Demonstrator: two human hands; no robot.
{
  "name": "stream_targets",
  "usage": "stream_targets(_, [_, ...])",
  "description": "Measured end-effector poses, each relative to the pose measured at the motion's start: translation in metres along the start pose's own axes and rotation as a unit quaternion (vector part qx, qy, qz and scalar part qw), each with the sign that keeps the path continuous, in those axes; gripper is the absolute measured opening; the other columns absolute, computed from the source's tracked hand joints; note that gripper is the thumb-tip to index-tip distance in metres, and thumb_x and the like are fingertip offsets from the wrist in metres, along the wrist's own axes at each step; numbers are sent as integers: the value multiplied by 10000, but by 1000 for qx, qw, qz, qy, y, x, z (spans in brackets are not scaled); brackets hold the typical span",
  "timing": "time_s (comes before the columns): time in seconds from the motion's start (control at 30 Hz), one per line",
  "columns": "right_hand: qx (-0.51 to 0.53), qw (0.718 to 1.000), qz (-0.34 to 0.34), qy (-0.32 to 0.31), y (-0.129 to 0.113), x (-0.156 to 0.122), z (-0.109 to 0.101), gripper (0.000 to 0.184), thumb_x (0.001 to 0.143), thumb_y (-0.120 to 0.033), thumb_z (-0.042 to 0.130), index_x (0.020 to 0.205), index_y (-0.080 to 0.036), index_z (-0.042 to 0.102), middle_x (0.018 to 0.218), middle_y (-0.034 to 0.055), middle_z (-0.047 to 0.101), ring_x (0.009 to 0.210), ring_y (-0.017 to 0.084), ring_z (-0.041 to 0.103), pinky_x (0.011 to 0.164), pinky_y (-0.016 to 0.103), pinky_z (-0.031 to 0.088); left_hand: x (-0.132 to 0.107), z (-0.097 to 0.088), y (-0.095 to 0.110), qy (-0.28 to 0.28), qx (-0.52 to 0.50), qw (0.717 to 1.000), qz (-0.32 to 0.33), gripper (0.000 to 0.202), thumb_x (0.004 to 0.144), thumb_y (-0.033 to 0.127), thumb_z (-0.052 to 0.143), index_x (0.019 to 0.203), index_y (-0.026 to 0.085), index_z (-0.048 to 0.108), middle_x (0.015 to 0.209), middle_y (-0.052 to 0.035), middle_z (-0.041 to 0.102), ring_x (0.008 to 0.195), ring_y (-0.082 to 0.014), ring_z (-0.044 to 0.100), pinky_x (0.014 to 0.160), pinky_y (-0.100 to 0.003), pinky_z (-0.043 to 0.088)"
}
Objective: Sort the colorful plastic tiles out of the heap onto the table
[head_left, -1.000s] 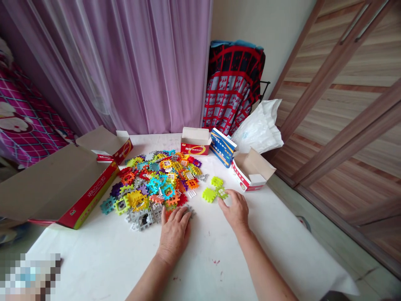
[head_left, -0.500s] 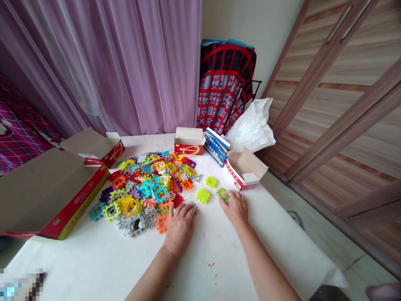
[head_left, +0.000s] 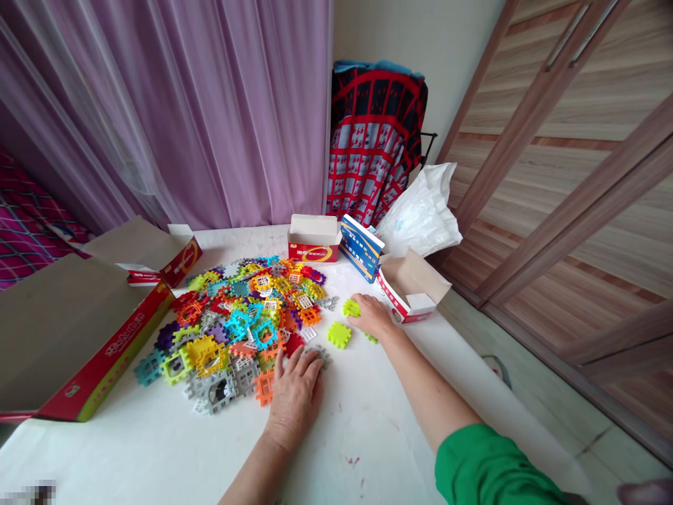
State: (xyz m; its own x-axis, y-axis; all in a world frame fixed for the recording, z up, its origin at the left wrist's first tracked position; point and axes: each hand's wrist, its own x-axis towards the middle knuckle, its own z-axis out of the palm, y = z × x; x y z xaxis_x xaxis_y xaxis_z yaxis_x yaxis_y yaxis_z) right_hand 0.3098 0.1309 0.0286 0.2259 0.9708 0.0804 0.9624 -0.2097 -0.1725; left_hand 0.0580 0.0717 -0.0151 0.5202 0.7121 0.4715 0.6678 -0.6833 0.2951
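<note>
1. Nearest, to the right of the pile of coloured tiles (head_left: 236, 319), a green sleeve (head_left: 488, 466) covers the right forearm.
2. The left hand (head_left: 294, 393) lies flat on the white table (head_left: 158, 449) at the pile's near right edge. Its fingers are spread wide and hold nothing, and the fingertips touch a grey tile (head_left: 319, 353).
3. Just right of the pile, a loose lime tile (head_left: 339, 334) lies flat, apart from both hands.
4. Beyond it, the right hand (head_left: 372, 315) rests palm down. Its fingers are bent close together over a second lime tile (head_left: 350, 307); whether they pinch it cannot be told. A green piece (head_left: 371, 338) peeks from under the wrist.
5. Left of the pile lies a large red box (head_left: 78, 351) with its flap open, and a smaller open carton (head_left: 162, 256) sits beyond it.
6. Right of the pile, past the right hand, stands an open red-and-white carton (head_left: 413, 284).
7. Behind the pile are a red carton (head_left: 314, 242) and a blue box (head_left: 360, 245). A white bag (head_left: 420, 210), a checked cloth (head_left: 376, 140) and a purple curtain (head_left: 210, 105) lie farther back.
</note>
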Motion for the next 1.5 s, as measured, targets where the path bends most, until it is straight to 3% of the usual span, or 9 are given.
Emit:
stream_targets(0.2, [4,1000,9,-2,0,12,-1,433,743,-324,706,1154,-226,610,1068,92,700,988,255,637,809,317,436,-2,3,-2,8,3,1000,-3,289,889,215,526,1108,297,698,1226,-44,699,1249,-275,558,1173,-585,223])
stream_targets(0.53, [12,998,59,-20,-25,70,1,463,787,-370,691,1189,-165,585,1132,155,677,1046,269,631,852,328,433,-1,4,-4,7,15,1000,3,275,890,223,517,1087,300,693,1236,-40,694,1251,-276,551,1185,-588,222])
stream_targets(0.73, [18,997,67,-29,-30,75,7,448,797,-401,684,1185,-200,587,1191,142,650,1102,272,607,843,330,433,-2,7,-5,18,6,1000,-1,274,907,241,505,1102,290,691,1246,-38,692,1245,-282,556,1183,-584,223])
stream_targets(0.97, [22,998,47,32,-21,51,-12,358,895,-376,588,1206,-198,594,1195,117,651,1135,253,569,903,329,401,-1,3,-4,12,10,1000,5,270,909,239,507,1100,291,692,1246,-48,689,1249,-277,551,1181,-575,231])
stream_targets(1.1, [-28,989,67,131,3,16,-37,256,886,-282,584,1119,-196,642,1151,133,664,1096,285,556,888,371,375,-1,5,-5,17,8,1000,3,260,911,238,504,1081,287,695,1246,-35,690,1258,-276,542,1175,-569,232])
stream_targets(1.2, [-83,978,108,159,27,-10,-53,321,878,-339,593,1153,-179,633,1141,150,671,1096,303,539,886,394,347,-2,8,-5,32,5,999,6,255,902,229,518,1069,283,703,1235,-33,695,1258,-273,540,1178,-561,217])
stream_targets(1.3, [-123,977,134,114,46,-26,-61,367,857,-405,608,1126,-160,655,1117,148,692,1104,308,540,896,401,328,-2,9,-7,40,9,999,7,247,895,226,533,1055,282,712,1224,-41,698,1254,-274,541,1179,-563,202])
stream_targets(1.4, [-142,980,138,29,56,-34,-64,250,887,-331,541,957,-164,713,1013,133,723,1052,284,580,872,387,329,-2,8,-11,31,18,999,23,251,896,236,542,1078,283,708,1246,-46,687,1258,-278,540,1174,-561,210])
stream_targets(1.5, [-159,976,147,7,61,-44,-71,260,904,-255,484,930,-160,725,969,134,728,1026,265,603,851,378,332,-2,6,-14,19,24,999,42,258,892,253,556,1100,293,702,1256,-47,682,1255,-279,544,1167,-559,224])
